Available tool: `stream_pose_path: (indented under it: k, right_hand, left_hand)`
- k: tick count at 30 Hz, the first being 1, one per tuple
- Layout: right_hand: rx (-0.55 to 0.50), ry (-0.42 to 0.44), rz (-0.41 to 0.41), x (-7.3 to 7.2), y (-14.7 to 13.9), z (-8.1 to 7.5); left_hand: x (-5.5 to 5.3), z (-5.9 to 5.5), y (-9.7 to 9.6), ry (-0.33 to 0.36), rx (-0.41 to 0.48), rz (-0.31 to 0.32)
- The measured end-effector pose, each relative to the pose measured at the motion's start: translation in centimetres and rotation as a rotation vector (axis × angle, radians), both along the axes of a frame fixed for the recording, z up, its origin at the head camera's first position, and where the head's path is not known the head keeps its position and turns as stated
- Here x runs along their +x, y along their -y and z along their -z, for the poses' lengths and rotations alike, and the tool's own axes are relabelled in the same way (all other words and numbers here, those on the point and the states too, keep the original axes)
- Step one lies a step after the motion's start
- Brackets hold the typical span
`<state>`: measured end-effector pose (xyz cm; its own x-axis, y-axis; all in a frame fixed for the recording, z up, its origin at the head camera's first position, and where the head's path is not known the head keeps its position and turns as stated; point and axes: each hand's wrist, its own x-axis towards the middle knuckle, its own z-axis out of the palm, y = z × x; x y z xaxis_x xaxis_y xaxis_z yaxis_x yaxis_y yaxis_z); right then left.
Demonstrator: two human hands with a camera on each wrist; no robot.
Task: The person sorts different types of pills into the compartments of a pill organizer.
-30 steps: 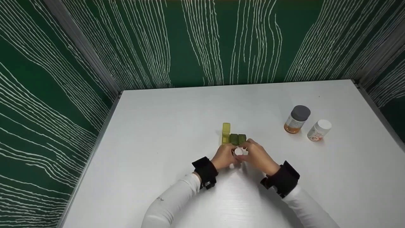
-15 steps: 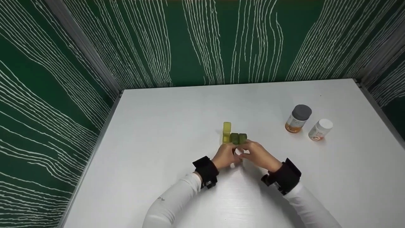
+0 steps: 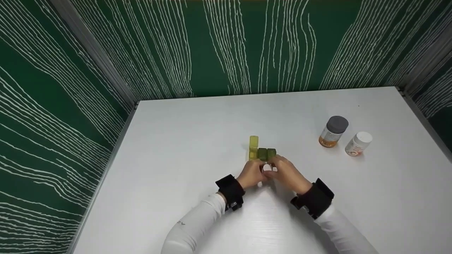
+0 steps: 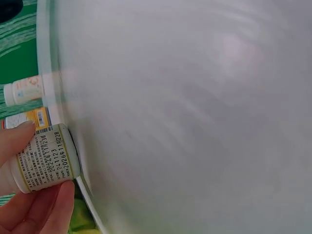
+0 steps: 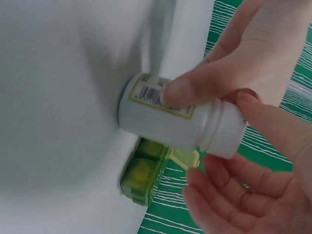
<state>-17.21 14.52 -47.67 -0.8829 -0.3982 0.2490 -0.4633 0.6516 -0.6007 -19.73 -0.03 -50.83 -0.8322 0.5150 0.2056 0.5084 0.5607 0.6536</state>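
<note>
Near the middle of the table, my left hand [image 3: 251, 173] holds a small white pill bottle [image 5: 170, 112] upright by its body, its thumb lying on the printed label. In the left wrist view the fingers wrap under the label side of the bottle. My right hand [image 3: 287, 175] has thumb and fingertips around the white cap [image 5: 229, 129], which sits on the bottle. Just behind both hands stands a green and yellow pill organizer [image 3: 262, 154]. Its yellow lid [image 3: 253, 141] at the left end stands open, while two green lids beside it are down.
A jar with a dark grey lid [image 3: 333, 131] stands to the right on the white table [image 3: 176, 141]. Beside it is another white pill bottle [image 3: 358, 144]. Green walls with white lines rise behind the table and on both sides.
The right thumb and fingers have shifted around the cap, loosening half a second ago and closing in again now. The left hand keeps its hold on the bottle.
</note>
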Motion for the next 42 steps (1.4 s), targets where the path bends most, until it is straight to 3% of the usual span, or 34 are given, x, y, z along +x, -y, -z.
stream_pose_path:
  k: [5, 10, 13, 18, 21, 24, 29, 32, 35, 42]
  right_hand:
    - [-0.003, 0.058, -0.126, 0.0, -0.5, -0.5]
    - [-0.013, 0.098, -0.162, 0.0, -0.9, -0.6]
    - [-0.025, 0.072, -0.115, 0.2, -0.7, -0.2]
    - [0.046, -0.074, 0.033, 0.5, 0.0, 0.4]
    - [0.072, -0.079, 0.052, 0.4, 0.2, 0.1]
    - [0.076, -0.041, -0.001, 0.2, 0.1, -0.4]
    - [0.068, -0.029, -0.148, 0.0, -0.2, -0.8]
    - [0.047, -0.033, -0.193, 0.0, -0.4, -1.0]
    - [0.055, -0.068, -0.159, 0.0, -0.3, -0.9]
    - [0.162, -0.139, 0.009, 0.2, 0.7, -0.3]
  left_hand:
    - [0.1, -0.1, 0.0, 0.003, 0.008, 0.001]
    - [0.3, -0.2, 0.0, 0.024, 0.016, -0.01]
    - [0.3, -0.2, 0.0, 0.059, 0.025, -0.02]
    - [0.2, -0.1, -0.1, 0.065, 0.019, -0.035]
    - [0.2, -0.1, -0.1, 0.068, 0.014, -0.034]
    - [0.3, -0.2, -0.1, 0.07, 0.012, -0.031]
    - [0.4, -0.4, 0.0, 0.05, 0.008, -0.027]
    - [0.4, -0.4, 0.1, 0.035, -0.005, -0.034]
    - [0.4, -0.5, 0.1, 0.044, -0.006, -0.045]
    - [0.2, -0.5, 0.0, 0.056, 0.008, -0.038]
